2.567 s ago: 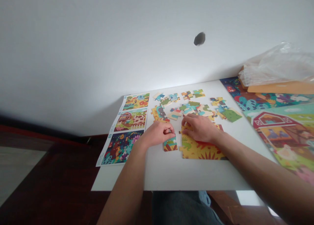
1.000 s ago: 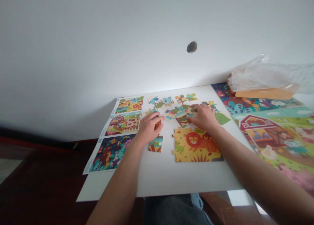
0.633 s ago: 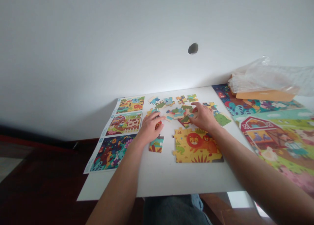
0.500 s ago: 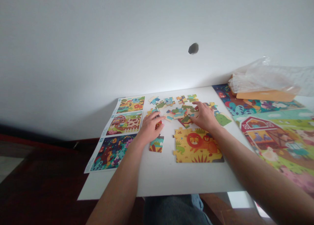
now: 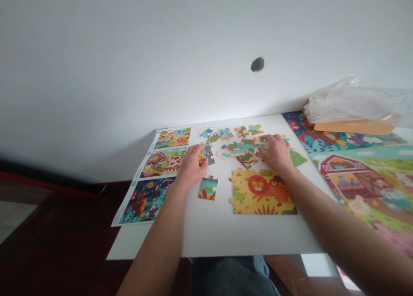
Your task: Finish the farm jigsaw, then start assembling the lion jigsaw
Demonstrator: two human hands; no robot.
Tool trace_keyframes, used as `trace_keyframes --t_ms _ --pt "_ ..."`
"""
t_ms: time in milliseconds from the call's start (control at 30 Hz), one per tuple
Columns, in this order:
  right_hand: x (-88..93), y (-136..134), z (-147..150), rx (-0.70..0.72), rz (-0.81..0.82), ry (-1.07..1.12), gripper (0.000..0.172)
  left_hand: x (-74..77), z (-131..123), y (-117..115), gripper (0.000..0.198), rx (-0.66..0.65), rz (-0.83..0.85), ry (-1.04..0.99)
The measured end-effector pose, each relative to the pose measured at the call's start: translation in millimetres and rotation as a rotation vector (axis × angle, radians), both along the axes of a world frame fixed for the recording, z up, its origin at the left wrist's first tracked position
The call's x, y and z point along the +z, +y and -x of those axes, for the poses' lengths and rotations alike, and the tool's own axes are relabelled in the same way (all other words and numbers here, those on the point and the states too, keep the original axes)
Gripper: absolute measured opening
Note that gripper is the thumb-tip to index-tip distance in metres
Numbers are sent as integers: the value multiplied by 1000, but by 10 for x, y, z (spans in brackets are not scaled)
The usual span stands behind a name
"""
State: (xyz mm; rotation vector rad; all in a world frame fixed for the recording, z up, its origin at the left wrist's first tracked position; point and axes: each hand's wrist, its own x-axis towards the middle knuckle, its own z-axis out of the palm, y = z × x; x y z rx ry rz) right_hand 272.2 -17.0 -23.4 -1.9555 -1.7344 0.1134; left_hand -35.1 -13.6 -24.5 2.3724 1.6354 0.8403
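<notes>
My left hand point(image 5: 192, 164) is at the left of the loose pieces, its fingers curved and apart. Its fingertips rest by a puzzle piece with grey and yellow print point(image 5: 209, 155), which the hand partly covers. Nearer me lies a green and blue piece point(image 5: 208, 188). My right hand point(image 5: 275, 153) reaches over the right side of a loose heap of puzzle pieces point(image 5: 247, 154), thumb and index finger spread; the hand hides some pieces. Just below the heap, a joined yellow puzzle section with lions point(image 5: 260, 192) lies flat.
A printed picture sheet point(image 5: 137, 182) lies along the left table edge. On the right are a large farm picture point(image 5: 371, 171) and a plastic bag point(image 5: 351, 102) over an orange box point(image 5: 355, 127). A wall point(image 5: 193, 72) with a hole stands behind the white table point(image 5: 209, 235).
My left hand has shifted slightly left and turned, showing more of the grey and yellow piece. My right hand has moved a little right over the heap. The view has shifted slightly.
</notes>
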Motion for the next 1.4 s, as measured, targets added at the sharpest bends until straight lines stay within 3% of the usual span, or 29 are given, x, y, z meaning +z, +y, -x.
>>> trace_keyframes --t_ms 200,333,633,1167,1300,1400 --pt "13 -18 44 49 -30 4 33 0 -7 16 53 20 -23 -25" --pt "37 -43 102 193 -39 -2 27 25 -41 -6 49 7 2 -7" --pt "42 -104 208 475 -30 -77 34 -5 -138 -49 33 -160 57 9" --pt "3 -87 253 540 -58 -19 16 91 -259 -133 38 -181 105 120" --pt "-5 -106 279 570 -38 -39 20 99 -278 -150 44 -271 135 164" --pt "5 -117 287 557 -16 -48 28 89 -282 -147 43 -266 135 163"
